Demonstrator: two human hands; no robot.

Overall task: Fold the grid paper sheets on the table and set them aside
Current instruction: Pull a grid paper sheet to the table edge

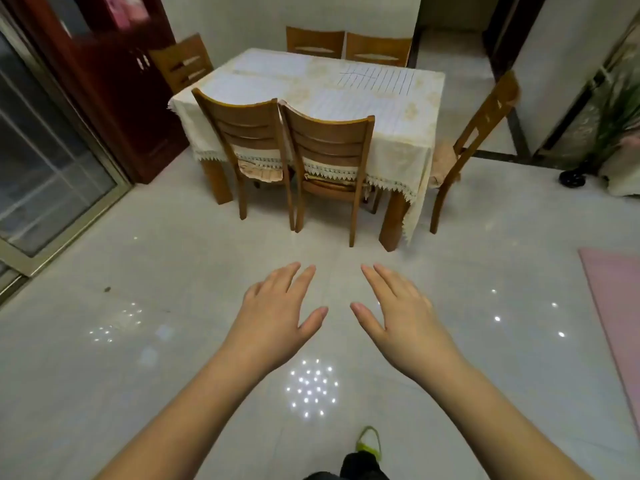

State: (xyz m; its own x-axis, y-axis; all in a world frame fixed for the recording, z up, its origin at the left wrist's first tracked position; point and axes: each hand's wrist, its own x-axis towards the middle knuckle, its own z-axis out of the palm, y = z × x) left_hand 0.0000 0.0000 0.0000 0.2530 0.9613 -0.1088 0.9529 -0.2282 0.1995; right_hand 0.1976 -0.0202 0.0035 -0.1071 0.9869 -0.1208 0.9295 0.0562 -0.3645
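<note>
Both arms reach forward over the tiled floor point(173, 271), palms down. The left hand point(277, 313) and the right hand point(401, 313) are spread flat with straight fingers, thumbs pointing toward each other, holding nothing and touching nothing — well short of the table point(420, 109). The grid paper sheets point(377, 80) lie flat on its cream tablecloth point(398, 161); about four can be made out, though their edges blur together. Six wooden chairs point(325, 147) stand around the table — two on the near side, two at the far side, one at each end. A pink mat point(616, 292) lies at the right edge
</note>
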